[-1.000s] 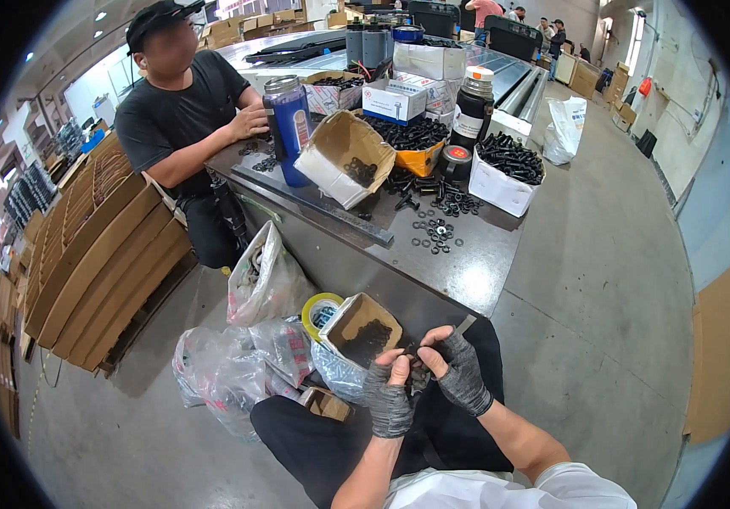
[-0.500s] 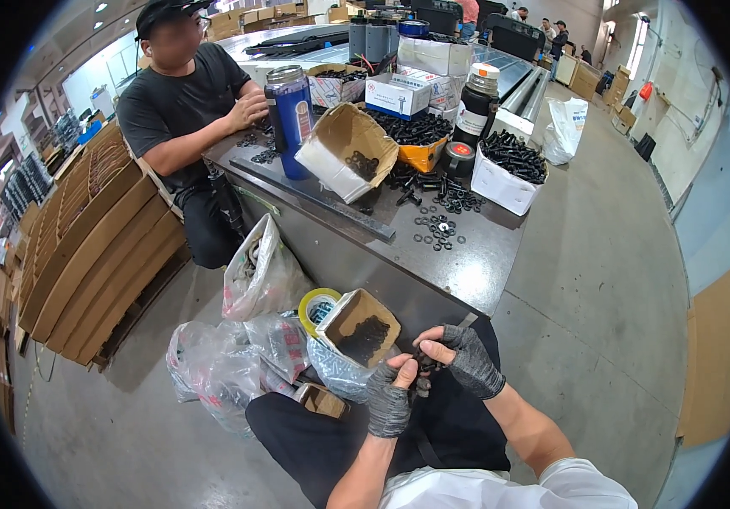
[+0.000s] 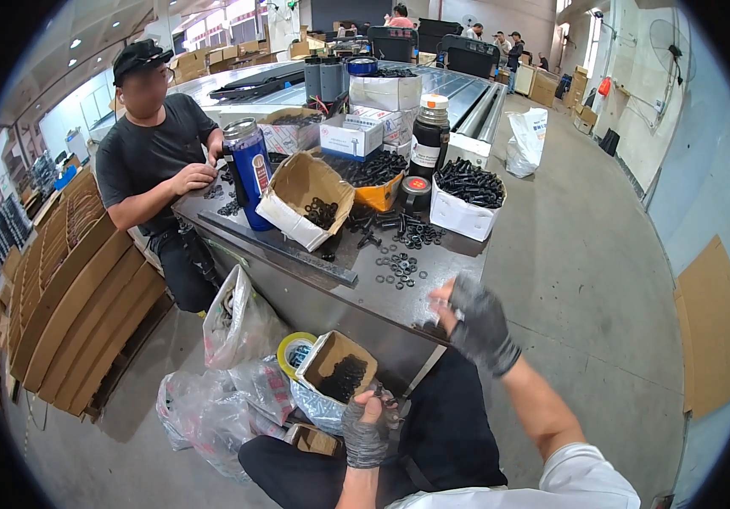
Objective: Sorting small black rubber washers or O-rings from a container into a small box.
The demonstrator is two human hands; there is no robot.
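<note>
Several black rings [image 3: 399,271], just beyond right grip [image 3: 480,327]

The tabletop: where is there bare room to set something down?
The tabletop is bare between the loose rings, the white bolt box and the right hand, and in a strip between the rings and its near edge. It is crowded farther back and left, around the blue bottle, tilted carton and flask.

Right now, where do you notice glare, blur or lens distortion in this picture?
Head view: pale glare on the bench top near the right grip, which looks slightly smeared; head view, left side: stacked cardboard appears bowed, consistent with fisheye distortion; head view, lower centre: fine detail at the left grip is hard to make out.
</note>
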